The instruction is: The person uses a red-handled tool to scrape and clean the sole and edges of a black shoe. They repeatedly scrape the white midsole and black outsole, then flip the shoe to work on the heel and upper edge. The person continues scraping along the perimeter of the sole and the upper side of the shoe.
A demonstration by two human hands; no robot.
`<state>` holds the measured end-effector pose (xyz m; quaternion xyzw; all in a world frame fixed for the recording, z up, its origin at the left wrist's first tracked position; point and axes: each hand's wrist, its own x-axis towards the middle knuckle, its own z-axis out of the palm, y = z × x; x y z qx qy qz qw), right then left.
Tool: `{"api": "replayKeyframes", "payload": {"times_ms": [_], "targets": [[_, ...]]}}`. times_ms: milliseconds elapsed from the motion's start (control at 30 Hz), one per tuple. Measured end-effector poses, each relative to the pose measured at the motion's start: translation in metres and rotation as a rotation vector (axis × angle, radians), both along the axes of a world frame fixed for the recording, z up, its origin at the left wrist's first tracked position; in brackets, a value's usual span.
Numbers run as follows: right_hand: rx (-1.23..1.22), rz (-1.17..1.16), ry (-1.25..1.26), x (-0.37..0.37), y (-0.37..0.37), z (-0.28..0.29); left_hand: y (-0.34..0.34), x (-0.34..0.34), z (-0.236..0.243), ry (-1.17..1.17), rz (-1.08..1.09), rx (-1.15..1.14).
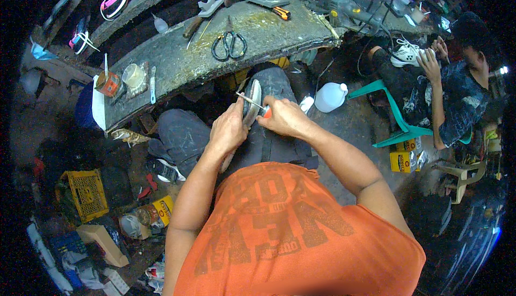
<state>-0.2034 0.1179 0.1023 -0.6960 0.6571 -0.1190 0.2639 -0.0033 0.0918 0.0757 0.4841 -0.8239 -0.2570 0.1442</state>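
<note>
Over my lap, my left hand [230, 126] is closed around a shoe [253, 98] with a pale sole edge, tilted up against my thigh. My right hand [288, 117] grips an orange-handled tool [267, 112]. A thin, straight, light-coloured length reaches from beside that handle across the shoe's edge, close to my left fingertips. Whether it is the tool's blade or a separate strip, I cannot tell. My fingers hide much of the shoe and of the tool's handle.
Ahead stands a worn bench [177, 70] with black-handled scissors [229, 45], an orange-and-black cutter [281, 13], a tin [109, 84] and a plastic cup [133, 75]. A white jug [330, 97] and green stool [395, 116] stand right. Another person holds a white sneaker [406, 53].
</note>
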Motion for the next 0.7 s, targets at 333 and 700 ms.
{"api": "replayKeyframes", "payload": {"times_ms": [333, 700], "targets": [[0.037, -0.019, -0.073, 0.005, -0.001, -0.002, -0.006, 0.006, -0.004, 0.06, 0.011, 0.089], [0.198, -0.499, -0.821, -0.018, -0.023, -0.029, 0.007, 0.003, 0.023, 0.052, -0.07, -0.001]]}}
